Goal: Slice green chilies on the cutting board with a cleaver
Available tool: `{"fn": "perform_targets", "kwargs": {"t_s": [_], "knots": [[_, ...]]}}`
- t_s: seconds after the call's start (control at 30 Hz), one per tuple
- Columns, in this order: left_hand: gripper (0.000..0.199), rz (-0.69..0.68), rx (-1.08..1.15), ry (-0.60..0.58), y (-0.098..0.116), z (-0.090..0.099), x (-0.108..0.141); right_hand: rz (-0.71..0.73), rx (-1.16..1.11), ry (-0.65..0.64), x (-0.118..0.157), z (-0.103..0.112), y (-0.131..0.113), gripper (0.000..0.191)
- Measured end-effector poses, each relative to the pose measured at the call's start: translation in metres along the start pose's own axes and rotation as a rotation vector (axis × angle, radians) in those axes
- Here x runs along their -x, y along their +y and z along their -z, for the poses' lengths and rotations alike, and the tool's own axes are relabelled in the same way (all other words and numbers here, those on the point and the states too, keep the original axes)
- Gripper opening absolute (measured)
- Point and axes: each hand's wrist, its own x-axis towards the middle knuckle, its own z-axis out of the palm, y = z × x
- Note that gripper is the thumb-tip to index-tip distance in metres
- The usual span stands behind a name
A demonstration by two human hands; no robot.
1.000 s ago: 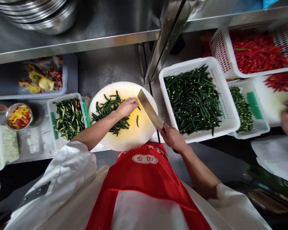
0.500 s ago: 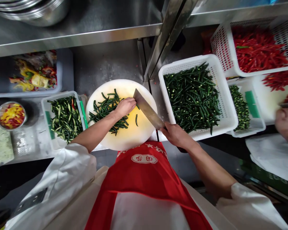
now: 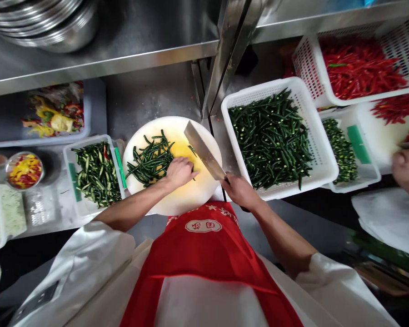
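Whole dark green chillies (image 3: 150, 159) lie heaped on the left half of a round white cutting board (image 3: 180, 202). At the heap's right edge my left hand (image 3: 181, 172) rests low over the board, fingers curled around something I cannot make out. My right hand (image 3: 240, 190) grips the handle of a broad cleaver (image 3: 204, 152); its blade slants up and left across the board's right side. A small green piece (image 3: 192, 150) lies by the blade, left of it.
Right of the board stands a white basket of green chillies (image 3: 269, 136), with red chillies (image 3: 361, 68) beyond. Left is a tub of cut green chillies (image 3: 97, 172). A metal shelf edge (image 3: 122, 68) runs above. Another person's hand (image 3: 407, 168) is at far right.
My left hand has moved down from near the blade tip, toward the board's near side. The cleaver has shifted slightly left and up. The view has turned slightly.
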Motion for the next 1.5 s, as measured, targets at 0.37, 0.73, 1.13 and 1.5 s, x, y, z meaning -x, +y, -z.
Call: {"fn": "perform_targets", "kwargs": {"t_s": [0.37,0.73,1.13,1.5], "knots": [[0.028,-0.085,0.087,0.058,-0.024,0.015,-0.032,-0.052,-0.04,0.005,0.008,-0.012,0.018,0.025],[0.029,-0.227,0.159,0.069,-0.048,-0.013,-0.049,-0.033,-0.107,-0.017,0.016,0.005,0.005,0.023],[0.028,-0.199,0.138,0.073,-0.038,-0.014,-0.052,-0.11,-0.007,-0.04,-0.024,-0.011,-0.016,0.023],[0.024,0.642,0.026,0.023,-0.127,0.038,-0.065,-0.044,-0.078,-0.039,0.029,-0.005,0.004,0.027]]}}
